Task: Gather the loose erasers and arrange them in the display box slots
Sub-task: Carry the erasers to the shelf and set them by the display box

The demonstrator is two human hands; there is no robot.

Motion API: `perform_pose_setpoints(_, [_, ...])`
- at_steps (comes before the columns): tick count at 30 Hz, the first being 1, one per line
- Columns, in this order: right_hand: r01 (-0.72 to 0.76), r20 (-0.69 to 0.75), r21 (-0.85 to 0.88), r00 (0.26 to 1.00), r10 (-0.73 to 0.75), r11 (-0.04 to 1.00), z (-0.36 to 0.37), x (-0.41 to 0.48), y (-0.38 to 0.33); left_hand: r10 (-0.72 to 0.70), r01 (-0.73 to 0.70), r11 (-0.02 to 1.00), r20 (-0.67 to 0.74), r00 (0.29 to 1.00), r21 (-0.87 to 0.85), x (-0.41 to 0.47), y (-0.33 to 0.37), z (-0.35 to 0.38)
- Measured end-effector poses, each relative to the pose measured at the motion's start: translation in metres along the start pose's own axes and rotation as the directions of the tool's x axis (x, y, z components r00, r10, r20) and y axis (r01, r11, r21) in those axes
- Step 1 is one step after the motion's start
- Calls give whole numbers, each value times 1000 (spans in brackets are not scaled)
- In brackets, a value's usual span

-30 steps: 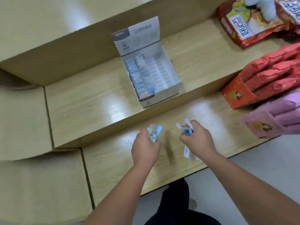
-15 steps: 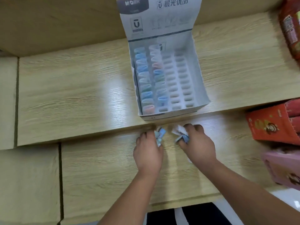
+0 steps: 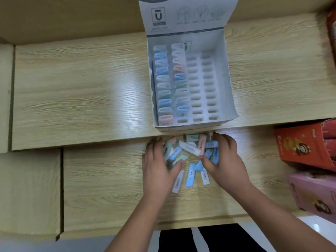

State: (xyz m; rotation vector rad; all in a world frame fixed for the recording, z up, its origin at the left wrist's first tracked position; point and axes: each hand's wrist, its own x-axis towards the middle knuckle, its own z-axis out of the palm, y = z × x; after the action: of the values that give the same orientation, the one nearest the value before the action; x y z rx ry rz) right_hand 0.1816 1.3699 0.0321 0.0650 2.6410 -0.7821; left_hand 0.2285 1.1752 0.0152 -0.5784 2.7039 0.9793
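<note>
On the lower step of the pale wooden shelf [image 3: 109,188], against its back edge, the head view shows a heap of pastel block erasers [image 3: 189,149] (blue, green, pink and white, with sleeve print too blurred to read). The left hand [image 3: 158,168] cups the heap's left side, its thumb curled over a green one. The right hand [image 3: 227,160] curls round blue ones on the right. A few more lie just nearer the front edge.

At the upper step's front edge stands the white cardboard display box [image 3: 190,126]. Its two left slot columns are nearly filled and its two right columns are unfilled. Its raised lid [image 3: 189,13] bears a boxed "U" logo. An orange carton [image 3: 305,142] and a pink carton [image 3: 312,193] sit at the right edge.
</note>
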Motion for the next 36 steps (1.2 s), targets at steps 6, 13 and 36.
perform_pose_setpoints(6, [46, -54, -145, 997, -54, 988, -1, -1, 10, -29, 27, 997, -23, 999, -76, -7, -12, -22])
perform_pose_setpoints(13, [68, -89, -78, 993, -75, 995, 4, -3, 19, -66, 68, 997, -62, 996, 29, -4, -38, -34])
perform_pose_setpoints(36, [481, 383, -279, 850, -363, 831, 62, 28, -102, -345, 357, 921, 101, 933, -158, 24, -55, -38])
